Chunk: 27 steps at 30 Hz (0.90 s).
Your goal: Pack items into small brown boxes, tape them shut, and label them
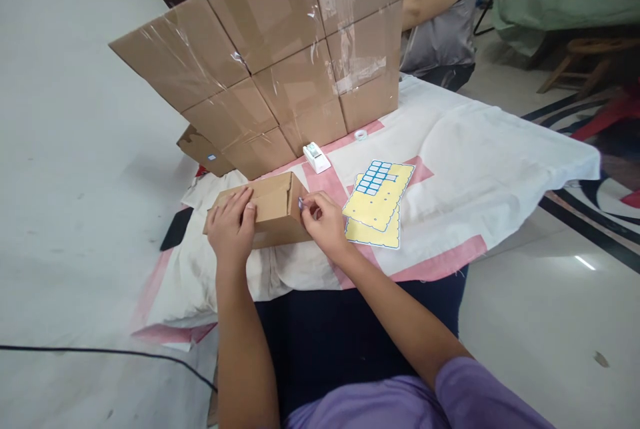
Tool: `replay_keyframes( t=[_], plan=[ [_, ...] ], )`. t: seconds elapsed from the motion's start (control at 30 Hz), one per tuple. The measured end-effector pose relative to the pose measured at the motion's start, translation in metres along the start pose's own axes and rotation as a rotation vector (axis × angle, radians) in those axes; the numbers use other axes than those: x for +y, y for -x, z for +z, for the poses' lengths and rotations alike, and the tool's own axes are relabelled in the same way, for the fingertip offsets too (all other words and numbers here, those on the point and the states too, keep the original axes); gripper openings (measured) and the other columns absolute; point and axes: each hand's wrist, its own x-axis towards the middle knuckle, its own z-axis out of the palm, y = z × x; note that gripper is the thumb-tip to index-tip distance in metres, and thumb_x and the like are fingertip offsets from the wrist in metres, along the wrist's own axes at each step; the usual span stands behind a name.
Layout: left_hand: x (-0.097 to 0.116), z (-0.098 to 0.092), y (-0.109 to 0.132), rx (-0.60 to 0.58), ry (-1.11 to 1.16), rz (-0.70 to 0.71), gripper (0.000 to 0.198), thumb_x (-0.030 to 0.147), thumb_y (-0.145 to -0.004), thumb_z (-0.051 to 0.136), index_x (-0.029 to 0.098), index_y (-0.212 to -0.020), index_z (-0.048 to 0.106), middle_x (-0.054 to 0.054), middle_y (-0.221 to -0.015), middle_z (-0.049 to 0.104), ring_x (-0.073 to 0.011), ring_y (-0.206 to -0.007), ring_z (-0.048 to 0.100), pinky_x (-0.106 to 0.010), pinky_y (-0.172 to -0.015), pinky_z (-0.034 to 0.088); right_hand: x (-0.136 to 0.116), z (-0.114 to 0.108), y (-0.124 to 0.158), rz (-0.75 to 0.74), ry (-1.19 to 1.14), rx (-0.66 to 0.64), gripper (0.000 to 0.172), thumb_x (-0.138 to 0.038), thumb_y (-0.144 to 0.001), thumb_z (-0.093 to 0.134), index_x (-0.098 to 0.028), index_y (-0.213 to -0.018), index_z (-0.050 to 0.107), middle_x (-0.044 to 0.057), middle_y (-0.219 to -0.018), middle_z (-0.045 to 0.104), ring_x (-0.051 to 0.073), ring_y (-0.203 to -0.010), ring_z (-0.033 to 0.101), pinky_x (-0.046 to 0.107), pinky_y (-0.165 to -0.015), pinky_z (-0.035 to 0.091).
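A brown cardboard box [270, 192] lies on the cloth-covered table in front of me. My left hand [233, 221] rests on its top near the left end, fingers stretched out and thumb apart. At the box's right end, my right hand [323, 221] pinches a small pale sticker [301, 203] between thumb and fingertips, at or touching the end face. What is printed on the sticker is too small to tell. Just right of my right hand lie yellow sheets [376, 215], partly overlapping. The upper sheet carries a grid of small blue-edged labels [374, 177].
Behind the box stands a tall taped cardboard wall [295, 49]. A small white device [316, 157] and a tape roll [361, 135] lie at its foot. Another carton [205, 152] and a dark phone-like slab [177, 229] are at left. A person [440, 22] sits beyond the wall.
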Motion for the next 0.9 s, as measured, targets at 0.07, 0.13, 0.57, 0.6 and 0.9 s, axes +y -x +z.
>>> replay_keyframes(
  t=[0.07, 0.13, 0.57, 0.6, 0.9],
  plan=[
    [-0.0001, 0.0001, 0.0002, -0.001, -0.005, -0.001, 0.041, 0.037, -0.1, 0.042, 0.028, -0.129, 0.069, -0.003, -0.142, 0.065, -0.0257, -0.138, 0.054, -0.046, -0.119, 0.032, 0.0008, 0.0005, 0.0006, 0.002, -0.005, 0.007, 0.013, -0.013, -0.086, 0.055, -0.023, -0.088, 0.064, 0.003, -0.097, 0.069, 0.016, -0.074, 0.062, 0.03, -0.07, 0.051],
    [-0.0005, 0.0004, 0.0003, 0.0, -0.007, -0.001, 0.041, 0.038, -0.101, 0.041, 0.028, -0.13, 0.069, -0.003, -0.142, 0.065, -0.0253, -0.138, 0.054, -0.045, -0.119, 0.033, 0.0016, 0.0008, 0.0012, 0.002, 0.001, 0.011, 0.015, -0.013, -0.087, 0.055, -0.023, -0.089, 0.067, 0.003, -0.097, 0.07, 0.016, -0.074, 0.063, 0.031, -0.071, 0.052],
    [-0.0008, 0.0004, 0.0007, 0.002, -0.007, 0.006, 0.042, 0.037, -0.101, 0.041, 0.026, -0.13, 0.069, -0.005, -0.142, 0.065, -0.0267, -0.138, 0.054, -0.047, -0.118, 0.032, 0.0023, 0.0009, 0.0051, -0.026, 0.073, 0.016, 0.025, -0.02, -0.093, 0.054, -0.023, -0.102, 0.077, 0.005, -0.094, 0.069, 0.017, -0.076, 0.064, 0.031, -0.074, 0.053],
    [-0.0007, 0.0003, 0.0008, 0.001, -0.008, 0.007, 0.042, 0.037, -0.101, 0.041, 0.026, -0.13, 0.069, -0.005, -0.142, 0.065, -0.0268, -0.138, 0.054, -0.047, -0.118, 0.032, 0.002, 0.0007, 0.0053, -0.024, 0.074, 0.019, 0.026, -0.021, -0.093, 0.054, -0.024, -0.102, 0.078, 0.005, -0.093, 0.069, 0.017, -0.075, 0.063, 0.03, -0.073, 0.053],
    [-0.0011, 0.0007, 0.001, 0.012, -0.009, 0.005, 0.041, 0.037, -0.101, 0.042, 0.026, -0.13, 0.069, -0.004, -0.141, 0.066, -0.0254, -0.138, 0.054, -0.045, -0.119, 0.031, 0.001, -0.0007, 0.0043, -0.029, 0.1, 0.053, 0.026, -0.019, -0.095, 0.054, -0.022, -0.106, 0.078, 0.006, -0.093, 0.069, 0.017, -0.078, 0.065, 0.031, -0.077, 0.053]
  ],
)
